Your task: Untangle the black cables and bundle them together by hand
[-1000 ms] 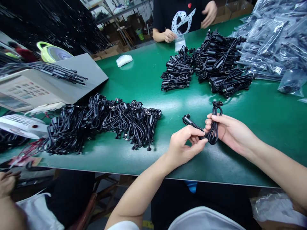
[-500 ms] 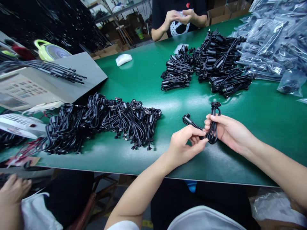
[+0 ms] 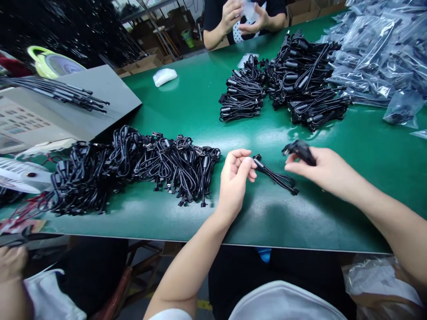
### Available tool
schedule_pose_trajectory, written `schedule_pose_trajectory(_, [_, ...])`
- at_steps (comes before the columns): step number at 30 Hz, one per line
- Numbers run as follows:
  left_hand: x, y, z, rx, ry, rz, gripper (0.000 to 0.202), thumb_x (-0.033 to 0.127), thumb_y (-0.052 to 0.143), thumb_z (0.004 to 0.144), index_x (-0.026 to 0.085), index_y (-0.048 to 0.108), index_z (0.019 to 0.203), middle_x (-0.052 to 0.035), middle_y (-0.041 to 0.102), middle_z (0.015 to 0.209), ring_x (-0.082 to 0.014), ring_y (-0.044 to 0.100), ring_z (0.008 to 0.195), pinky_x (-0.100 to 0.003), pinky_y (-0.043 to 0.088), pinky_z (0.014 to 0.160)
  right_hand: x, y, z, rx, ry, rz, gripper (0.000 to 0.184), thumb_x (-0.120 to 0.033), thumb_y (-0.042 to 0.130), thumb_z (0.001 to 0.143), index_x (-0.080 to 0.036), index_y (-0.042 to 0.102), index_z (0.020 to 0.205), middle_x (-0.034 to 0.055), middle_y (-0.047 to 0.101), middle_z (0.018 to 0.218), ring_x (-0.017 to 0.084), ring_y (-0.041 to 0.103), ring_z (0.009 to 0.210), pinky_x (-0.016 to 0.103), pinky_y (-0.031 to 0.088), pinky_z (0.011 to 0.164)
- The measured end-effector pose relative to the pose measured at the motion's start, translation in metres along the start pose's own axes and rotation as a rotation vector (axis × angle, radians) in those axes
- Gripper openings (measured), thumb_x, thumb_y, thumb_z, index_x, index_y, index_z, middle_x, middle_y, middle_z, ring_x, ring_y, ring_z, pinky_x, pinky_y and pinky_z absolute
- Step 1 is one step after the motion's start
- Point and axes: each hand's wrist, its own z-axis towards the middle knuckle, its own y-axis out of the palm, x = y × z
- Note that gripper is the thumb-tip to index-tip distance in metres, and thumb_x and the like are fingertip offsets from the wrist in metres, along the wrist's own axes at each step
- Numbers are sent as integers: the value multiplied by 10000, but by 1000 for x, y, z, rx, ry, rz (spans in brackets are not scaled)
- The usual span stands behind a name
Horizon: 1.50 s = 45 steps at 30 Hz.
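My right hand (image 3: 325,171) is closed on a folded black cable (image 3: 300,151), lifted above the green table and slightly blurred by motion. Beside it on the tabletop lies another bundled black cable (image 3: 275,174), its plug end pointing toward my right hand. My left hand (image 3: 236,180) hovers at the far end of that lying cable, fingers loosely curled and apart, with nothing visible in them. To the left of my left hand spreads a long heap of black cables (image 3: 176,164) with their connectors showing.
Stacked cable bundles (image 3: 296,75) lie farther back, beside a large pile of clear bags (image 3: 376,58). A white packet (image 3: 165,77) rests near the far edge. Across the table a person's hands (image 3: 245,18) hold a clear bag. A grey machine (image 3: 76,102) and white fan (image 3: 25,174) stand left.
My hands have moved apart. The right one has tilted and raised its folded cable; the left has drawn back leftward, leaving the other cable on the table. The view has shifted slightly.
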Motion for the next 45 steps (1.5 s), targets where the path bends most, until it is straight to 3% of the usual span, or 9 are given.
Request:
schedule_pose_trajectory(3, [-4,-4,8,110,-98,-136,216,232,687,846,177,561,1011,28,550,797,-49,512,625,-167,433,568,9,14,-2,-114,-129,-587,227,-469,788,742,-285,713,851,10,677,725,218,561,642,296,281,558])
schedule_pose_trajectory(7, [-11,-7,13,227,-155,-177,352,209,758,771,178,526,1034,51,498,805,-40,482,650,-169,412,620,8,20,-6,-134,-147,-784,118,-378,666,839,-265,652,806,18,688,723,223,583,632,297,273,551])
schedule_pose_trajectory(11, [-13,-1,8,137,-140,-109,415,320,803,768,177,500,1013,55,518,788,-49,480,648,-184,399,620,0,16,-11,40,-209,-705,206,-343,637,855,-237,533,712,-12,625,647,170,538,558,285,287,535])
schedule_pose_trajectory(14, [-11,4,2,21,-105,-69,410,350,828,747,174,520,953,39,572,804,-59,518,686,-194,424,660,-1,19,-19,137,-295,-660,171,-306,644,848,-234,544,729,-28,608,627,154,533,535,276,296,524])
schedule_pose_trajectory(20, [-6,4,0,-35,-140,-149,289,295,820,759,153,618,909,6,637,847,-73,573,747,-204,468,725,5,30,-31,118,-437,-612,43,-197,620,838,-231,605,815,-34,644,690,147,580,573,271,333,541])
schedule_pose_trajectory(31, [-2,1,3,-120,-230,-351,241,223,830,732,162,703,929,-8,676,927,-81,590,801,-210,482,785,0,31,-29,11,-201,-369,156,-346,640,867,-238,547,802,-66,546,617,127,500,556,251,365,541])
schedule_pose_trajectory(37, [2,0,0,-230,-303,-408,223,260,775,810,164,680,988,-11,659,968,-90,619,849,-229,506,837,4,27,-21,-88,-66,-14,312,-501,670,856,-206,578,807,-41,496,656,120,428,577,258,342,538])
schedule_pose_trajectory(41, [4,1,-4,-329,-367,-382,212,273,768,822,152,641,941,-17,655,947,-92,631,804,-228,521,780,12,25,-16,-136,0,141,393,-562,713,817,-200,561,801,-68,360,620,97,304,539,248,261,495])
schedule_pose_trajectory(45, [4,2,-6,-366,-295,-285,214,272,761,830,154,616,934,-22,660,928,-100,621,828,-232,509,807,12,25,-16,-193,51,187,447,-534,762,778,-202,483,673,-71,346,583,90,299,527,251,243,492])
